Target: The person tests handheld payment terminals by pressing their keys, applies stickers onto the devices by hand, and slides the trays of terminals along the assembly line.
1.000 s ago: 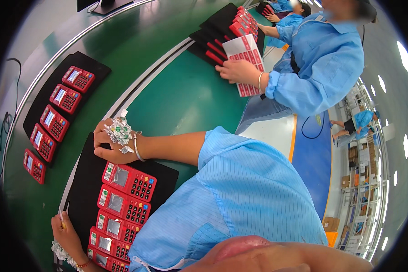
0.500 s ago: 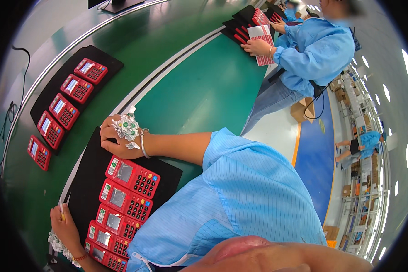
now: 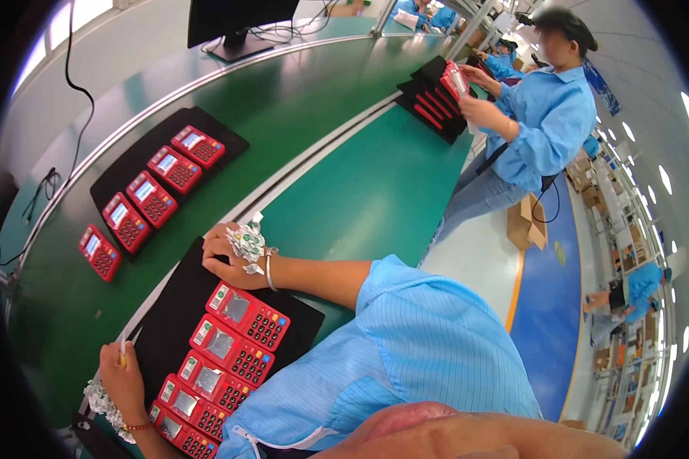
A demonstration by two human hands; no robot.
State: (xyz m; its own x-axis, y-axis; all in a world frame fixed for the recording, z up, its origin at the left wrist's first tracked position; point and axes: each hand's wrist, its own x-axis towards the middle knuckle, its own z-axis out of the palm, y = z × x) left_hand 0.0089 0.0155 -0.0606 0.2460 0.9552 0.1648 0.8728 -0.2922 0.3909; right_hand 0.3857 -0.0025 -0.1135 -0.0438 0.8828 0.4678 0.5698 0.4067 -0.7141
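Observation:
A row of several red card payment terminals (image 3: 249, 315) with dark keypads and film-covered screens lies on a black mat (image 3: 177, 294) in front of me. My right hand (image 3: 226, 256) is closed over the mat's far edge, just beyond the farthest terminal. Crumpled silvery-white stickers (image 3: 246, 241) cling to the back of that hand, above a silver bangle. At the mat's left side, my left hand (image 3: 121, 382) is closed around a thin tool (image 3: 122, 352) with a yellow part and a pale pointed tip; its exact kind is unclear. White crumpled pieces (image 3: 103, 404) stick to the left wrist.
Beyond a metal rail (image 3: 283, 180), more red terminals with lit screens sit on another black mat (image 3: 226, 138); one terminal (image 3: 99, 252) is off its end. A monitor (image 3: 241, 23) stands at the back. A co-worker (image 3: 547, 122) handles red items at the far right, near an open carton (image 3: 527, 222).
The view has tilted, so the bench appears lower and further right. My hands keep about the same places on the mat. The co-worker's hands have risen off the white-and-red sheet's former spot.

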